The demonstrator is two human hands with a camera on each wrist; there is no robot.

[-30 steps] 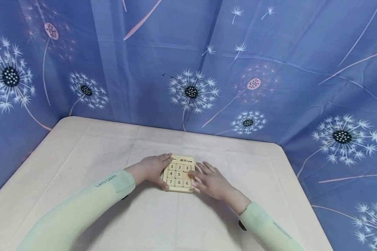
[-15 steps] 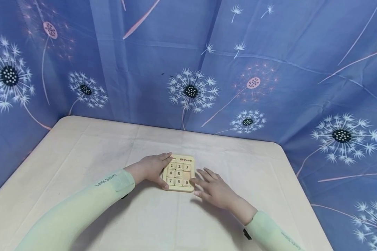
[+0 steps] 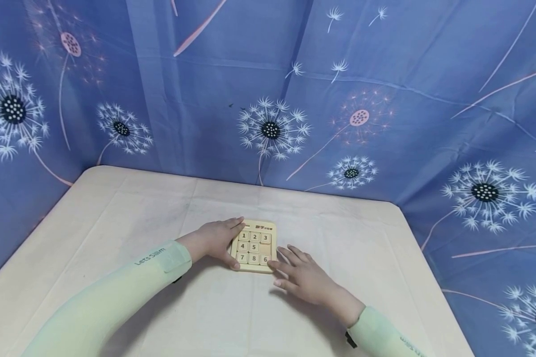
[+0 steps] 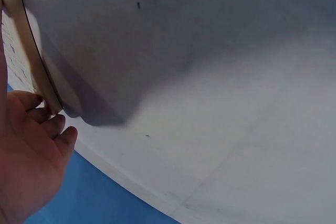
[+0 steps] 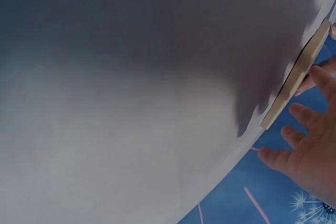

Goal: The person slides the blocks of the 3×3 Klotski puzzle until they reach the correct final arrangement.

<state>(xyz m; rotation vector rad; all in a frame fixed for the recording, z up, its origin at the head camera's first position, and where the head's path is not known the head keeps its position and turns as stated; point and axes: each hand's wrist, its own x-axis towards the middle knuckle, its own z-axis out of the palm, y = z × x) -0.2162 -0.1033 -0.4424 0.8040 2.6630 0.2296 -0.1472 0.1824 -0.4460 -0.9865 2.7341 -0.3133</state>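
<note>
A pale wooden sliding number puzzle [image 3: 259, 267] lies on the table, its tiles reading 1 2 3, 4 5 and 7 8 6, with a vacant slot at the right of the middle row. My left hand [image 3: 216, 240] grips its left side, thumb at the near corner and fingers at the far one. In the left wrist view the fingertips of the left hand [image 4: 34, 150] meet the board's edge. My right hand [image 3: 310, 278] is at the right side, fingers spread, index fingertip on the lower right of the 6 tile [image 3: 264, 259]. Its other fingers stay off the board.
A cream cloth covers the table [image 3: 161, 307]. Behind and beside it hangs a blue curtain [image 3: 205, 124] printed with dandelions. Pale green sleeves [image 3: 111, 292] cover both forearms.
My right hand has drawn back from the vacant slot toward the lower right, and its index finger has come onto the 6 tile. The left hand and the puzzle's tiles keep their places.
</note>
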